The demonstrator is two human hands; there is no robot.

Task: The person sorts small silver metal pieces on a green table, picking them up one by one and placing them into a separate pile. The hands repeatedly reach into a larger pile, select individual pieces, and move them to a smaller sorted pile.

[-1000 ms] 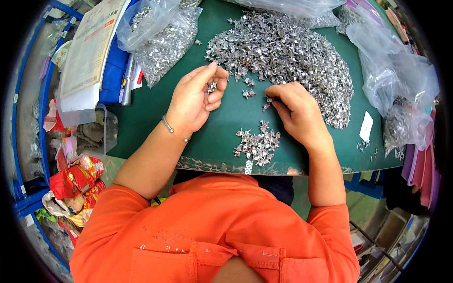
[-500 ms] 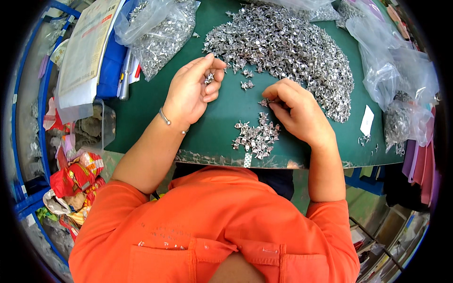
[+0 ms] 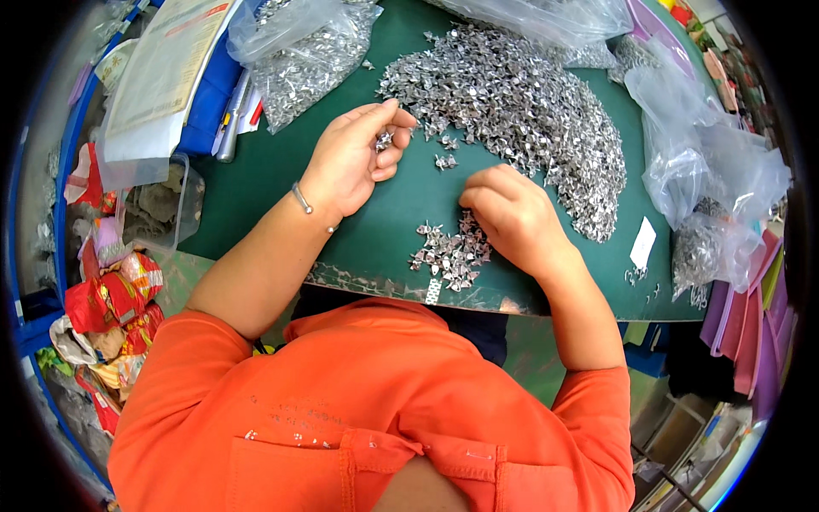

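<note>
My left hand (image 3: 348, 164) hovers palm inward over the green table, its fingers curled around a few small silvery metal pieces (image 3: 384, 141) with pointed prongs. My right hand (image 3: 519, 215) is at the upper right edge of a small pile (image 3: 449, 256) of the same pieces near the table's front edge. Its fingers are bent together and point down, and what is between them is hidden. Beyond both hands spreads a large heap (image 3: 520, 111) of these pieces. Between the hands and the heap, a loose piece (image 3: 445, 161) lies by itself.
Clear plastic bags of metal pieces stand at the back left (image 3: 316, 72) and right (image 3: 699, 243). A blue bin (image 3: 212, 107) topped with papers and a clear plastic tub (image 3: 189, 200) are at the left. A white slip (image 3: 642, 243) lies on the green table (image 3: 589, 282) at the right.
My right hand has moved toward me, closer to the small pile; the piece at its fingertips no longer shows. My left hand keeps its pose. The whole view has shifted slightly.
</note>
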